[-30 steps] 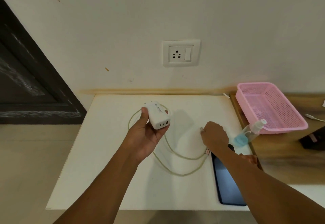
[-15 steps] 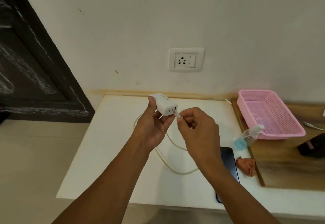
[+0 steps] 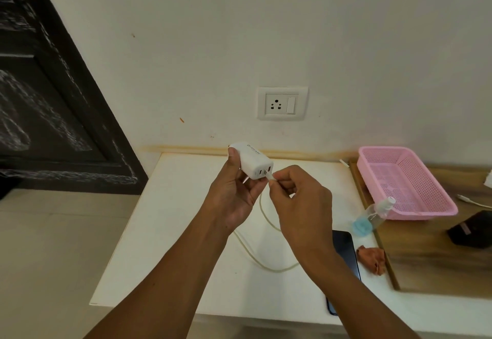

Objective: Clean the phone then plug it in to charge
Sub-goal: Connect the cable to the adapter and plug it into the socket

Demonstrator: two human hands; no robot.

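left hand raised above the white desk, wrapped around a white charger brick, thumb along its left side, ports facing right. right hand just beside it, thumb and forefinger pinching the cable plug, plug tip right at the brick's port face; seated or merely touching, cannot tell. pale cable drooping from under the hands in a loop on the desk. dark phone flat on the desk near the right edge, screen up, partly hidden behind the right forearm, apart from the cable loop. crumpled reddish cloth just right of the phone. clear spray bottle with blue liquid lying tilted across the edge between desk and wooden surface, cap end against the pink basket. basket on the wooden surface, near the wall. white wall socket with a switch above the desk's back edge, nothing plugged in. dark object at far right on the wood, another white cable beside it. black door at left.
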